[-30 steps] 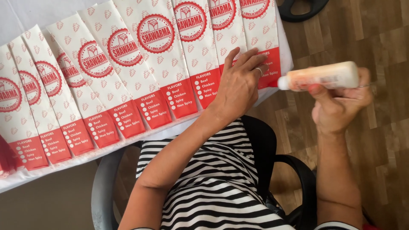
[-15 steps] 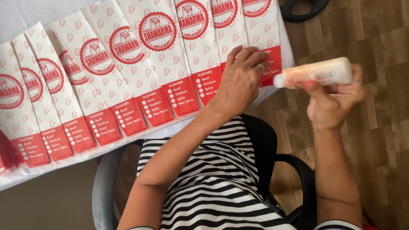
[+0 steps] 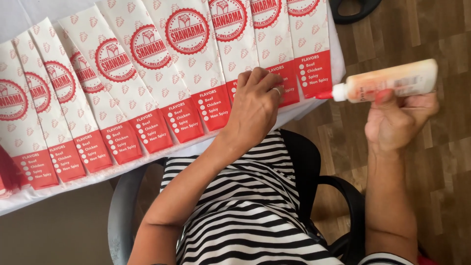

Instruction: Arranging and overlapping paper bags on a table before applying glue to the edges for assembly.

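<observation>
Pale plastic fills the right hand (image 3: 397,120): its grip is wrapped fully around a squeeze bottle (image 3: 390,81) of whitish glue or paste, held on its side off the table's right edge, with the red nozzle (image 3: 325,94) pointing at the red lower band of the last paper bag (image 3: 306,44) in the row. The left hand (image 3: 252,110) holds nothing; it lies palm down, fingers (image 3: 260,78) spread and pressed on the bottom ends of the bags next to that one, near the table's front edge.

Outward from there, a long row of white-and-red printed paper bags (image 3: 147,78) lies overlapping like shingles along the front edge of the table (image 3: 19,201), which wears a white cover. The person sits in a black chair (image 3: 338,196) over a wooden floor (image 3: 431,206).

To do this well, the nozzle probably wants to touch down lightly on the red band and travel in one thin, even line, with gentle pressure on the bottle. The flat hand should keep the neighbouring bags pinned so the row does not slide, while staying clear of the wet line.
</observation>
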